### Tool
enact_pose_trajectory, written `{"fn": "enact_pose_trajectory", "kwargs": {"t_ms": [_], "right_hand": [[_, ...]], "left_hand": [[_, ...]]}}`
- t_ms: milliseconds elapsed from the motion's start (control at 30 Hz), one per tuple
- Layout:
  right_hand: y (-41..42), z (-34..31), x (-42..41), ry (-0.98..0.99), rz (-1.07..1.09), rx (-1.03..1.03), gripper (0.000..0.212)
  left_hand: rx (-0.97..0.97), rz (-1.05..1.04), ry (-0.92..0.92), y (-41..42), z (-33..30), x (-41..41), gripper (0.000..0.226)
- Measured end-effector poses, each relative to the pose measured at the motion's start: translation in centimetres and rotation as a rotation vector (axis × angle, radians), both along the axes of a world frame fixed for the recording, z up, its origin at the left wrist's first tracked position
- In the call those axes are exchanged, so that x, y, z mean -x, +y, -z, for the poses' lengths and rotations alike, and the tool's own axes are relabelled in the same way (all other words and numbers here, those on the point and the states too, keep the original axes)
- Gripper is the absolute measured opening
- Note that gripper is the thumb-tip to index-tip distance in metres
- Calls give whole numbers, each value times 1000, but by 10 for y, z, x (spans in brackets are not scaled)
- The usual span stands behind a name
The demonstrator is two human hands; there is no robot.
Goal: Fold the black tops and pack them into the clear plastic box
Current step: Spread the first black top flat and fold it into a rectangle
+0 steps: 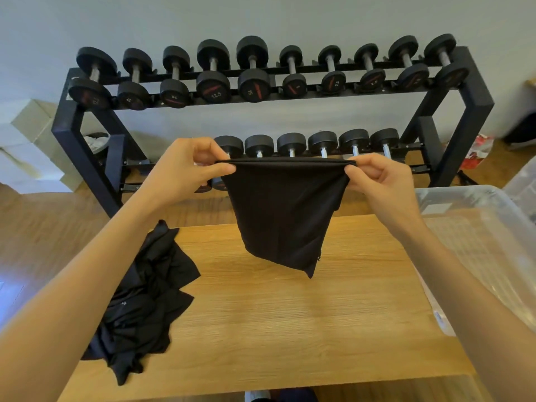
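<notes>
Hanging in the air above the far edge of the surface (261, 314), one black top (282, 216) is stretched by its upper edge between both hands. The left hand (185, 166) pinches the left end of that edge with thumb and curled fingers (223, 169); the right hand (377, 177) pinches the right end the same way. The cloth drops in a narrowing panel, its lowest corner clear of the wood, and it looks already doubled at least once, though how many layers I cannot tell.

By my reading, folding of this top is under way and packing has not begun. The next move probably calls for lowering it flat onto the surface or bringing the two pinched ends together for another fold, keeping the edge taut so the layers stay aligned.

A loose pile of tops (139, 309) lies crumpled along the left edge, apparently unfolded. The box (487, 227) stands at the right edge, and I see nothing dark inside it. A dumbbell rack (269, 91) stands beyond the far edge.
</notes>
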State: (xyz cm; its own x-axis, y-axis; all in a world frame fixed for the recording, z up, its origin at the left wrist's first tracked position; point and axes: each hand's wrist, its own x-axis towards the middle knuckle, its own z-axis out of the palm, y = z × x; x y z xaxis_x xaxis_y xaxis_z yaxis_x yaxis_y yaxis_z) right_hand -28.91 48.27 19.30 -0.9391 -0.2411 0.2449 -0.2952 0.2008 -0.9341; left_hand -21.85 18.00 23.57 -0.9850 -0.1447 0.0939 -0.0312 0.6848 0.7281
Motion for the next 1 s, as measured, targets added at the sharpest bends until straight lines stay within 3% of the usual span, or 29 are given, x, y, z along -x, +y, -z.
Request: {"fn": "enact_pose_trajectory", "kwargs": {"t_ms": [400, 633, 767, 1000], "right_hand": [[43, -4, -69, -20, -98, -63, 15], [71, -2, -106, -197, -143, -25, 7], [69, 32, -90, -337, -111, -23, 11], [52, 141, -29, -545, -85, -221, 5]], "left_hand": [[-169, 125, -175, 21, -6, -71, 15], [-369, 256, -382, 31, 7, -95, 7], [-353, 200, -468, 33, 46, -77, 6], [-207, 57, -528, 38, 161, -23, 7]]}}
